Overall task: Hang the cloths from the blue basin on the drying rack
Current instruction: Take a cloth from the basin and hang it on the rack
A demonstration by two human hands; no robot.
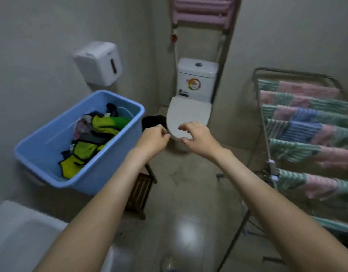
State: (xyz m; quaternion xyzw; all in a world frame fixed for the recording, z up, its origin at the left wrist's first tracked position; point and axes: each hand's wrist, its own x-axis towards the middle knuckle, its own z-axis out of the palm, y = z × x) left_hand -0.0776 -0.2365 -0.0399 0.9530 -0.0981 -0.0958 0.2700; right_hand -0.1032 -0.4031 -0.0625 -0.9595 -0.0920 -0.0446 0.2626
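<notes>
The blue basin (102, 181) stands at the left on a wooden stool. It holds a heap of cloths (102, 124), bright green and yellow ones mixed with dark and pinkish pieces. The drying rack (287, 72) stands at the right, its rails covered with several green, pink and blue striped towels (306, 130). Both my arms reach forward between basin and rack. My left hand (153, 138) is curled into a loose fist and holds nothing. My right hand (196, 136) is beside it, with fingers spread and bent, also empty. Neither hand touches a cloth.
A white toilet (189, 114) with its lid down sits straight ahead, a black object (151, 120) beside it. A paper dispenser (99, 62) hangs on the left wall. A pink radiator (202, 8) is high up. A white fixture (22, 232) fills the lower left.
</notes>
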